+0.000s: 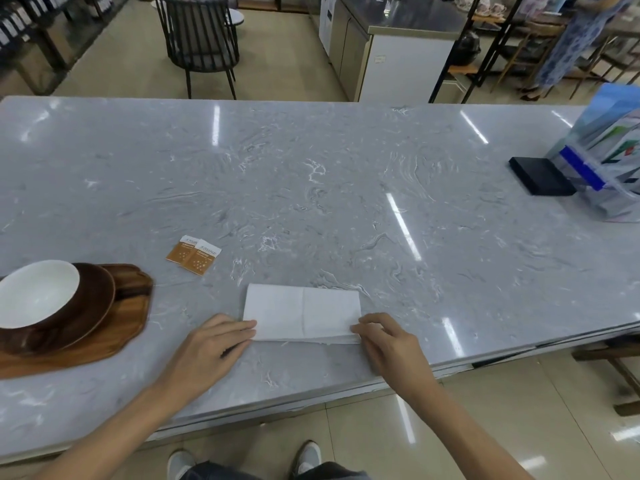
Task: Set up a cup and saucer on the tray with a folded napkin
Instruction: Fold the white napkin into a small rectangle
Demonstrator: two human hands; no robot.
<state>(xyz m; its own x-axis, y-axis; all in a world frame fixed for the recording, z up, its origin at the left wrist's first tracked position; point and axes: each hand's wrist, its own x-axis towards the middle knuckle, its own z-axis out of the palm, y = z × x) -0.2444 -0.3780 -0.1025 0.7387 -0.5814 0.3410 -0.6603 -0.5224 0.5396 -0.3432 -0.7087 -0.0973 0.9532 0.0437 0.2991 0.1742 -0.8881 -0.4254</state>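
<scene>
A white napkin (302, 312), folded into a long rectangle, lies flat on the grey marble table (311, 188) near its front edge. My left hand (207, 351) pinches the napkin's near left corner. My right hand (388, 344) pinches its near right corner. At the far left a wooden tray (114, 327) carries a dark brown saucer (100, 299), and a brown cup with a white inside (34, 296) stands on that saucer.
Two small orange-and-white packets (194, 254) lie behind the napkin to the left. A black box (540, 174) and a clear stand of leaflets (606, 161) are at the far right. A dark chair (201, 43) stands beyond the table.
</scene>
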